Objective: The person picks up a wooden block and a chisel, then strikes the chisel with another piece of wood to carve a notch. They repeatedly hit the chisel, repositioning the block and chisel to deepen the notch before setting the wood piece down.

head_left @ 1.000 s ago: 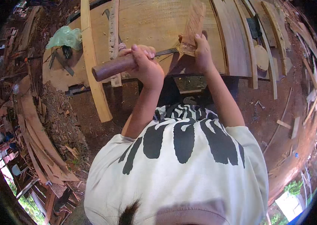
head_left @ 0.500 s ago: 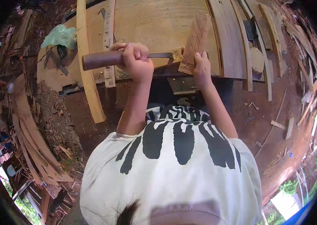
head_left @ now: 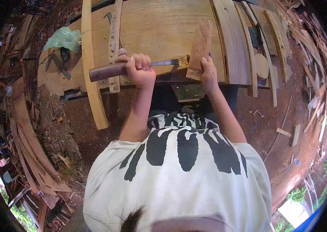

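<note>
"From the head view, what's the left hand doing?"

"The left hand (head_left: pixel 140 71) is closed in a fist round the brown handle (head_left: pixel 107 72), its thick end poking out left above the pale plank (head_left: pixel 89 50). The metal blade (head_left: pixel 164 62) points right, its end by a light, rough-cut piece of wood (head_left: pixel 182 63) — whether they touch, I can't tell."

"And over on the right?"

"The right hand (head_left: pixel 209 77) pinches the wooden block (head_left: pixel 201 48) at its near right edge, thumb along the side, other fingers mostly hidden. The block leans slightly right at its far end, over the near part of the work board (head_left: pixel 155 27)."

"How would they handle?"

"The block looks stiff, fairly light and rough enough not to slip; I'd take it by the long edges, near the middle. The tool looks rigid, heavier towards its chunky handle — so grip that round the middle, fingers clear of the blade, which may be sharp."
</note>
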Demonstrator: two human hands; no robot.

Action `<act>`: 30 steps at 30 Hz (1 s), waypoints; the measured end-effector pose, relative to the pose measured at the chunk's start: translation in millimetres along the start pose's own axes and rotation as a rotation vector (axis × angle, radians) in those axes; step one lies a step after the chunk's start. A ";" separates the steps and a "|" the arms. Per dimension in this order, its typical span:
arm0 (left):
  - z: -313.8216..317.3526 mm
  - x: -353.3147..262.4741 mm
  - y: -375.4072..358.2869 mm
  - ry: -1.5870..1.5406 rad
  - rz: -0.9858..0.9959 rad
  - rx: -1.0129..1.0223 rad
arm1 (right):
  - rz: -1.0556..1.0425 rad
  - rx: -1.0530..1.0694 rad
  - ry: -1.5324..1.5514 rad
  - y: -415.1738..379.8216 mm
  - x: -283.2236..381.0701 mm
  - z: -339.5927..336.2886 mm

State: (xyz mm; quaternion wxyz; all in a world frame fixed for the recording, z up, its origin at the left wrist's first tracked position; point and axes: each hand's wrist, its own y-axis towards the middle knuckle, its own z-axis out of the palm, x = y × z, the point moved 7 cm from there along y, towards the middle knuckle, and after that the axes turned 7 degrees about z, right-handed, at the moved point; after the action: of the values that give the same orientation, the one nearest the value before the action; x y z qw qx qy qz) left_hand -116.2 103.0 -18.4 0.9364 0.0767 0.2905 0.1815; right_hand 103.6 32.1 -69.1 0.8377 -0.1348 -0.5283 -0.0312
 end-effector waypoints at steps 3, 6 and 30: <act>5.0 -6.5 -1.2 0.071 0.034 0.023 | 0.043 0.003 0.017 3.4 -3.0 -0.9; 8.1 -7.2 -2.3 0.059 0.046 0.071 | 0.078 0.020 0.031 5.3 -3.9 -2.4; 28.5 -14.7 -19.3 0.106 0.128 0.136 | -1.050 1.187 -1.419 -83.5 232.8 351.8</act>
State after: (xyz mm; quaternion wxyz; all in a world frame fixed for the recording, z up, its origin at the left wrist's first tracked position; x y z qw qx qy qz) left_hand -105.4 78.4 7.7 0.8987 0.1489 0.3458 0.2248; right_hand -118.7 63.8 297.8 0.1511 0.5529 -0.8184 -0.0405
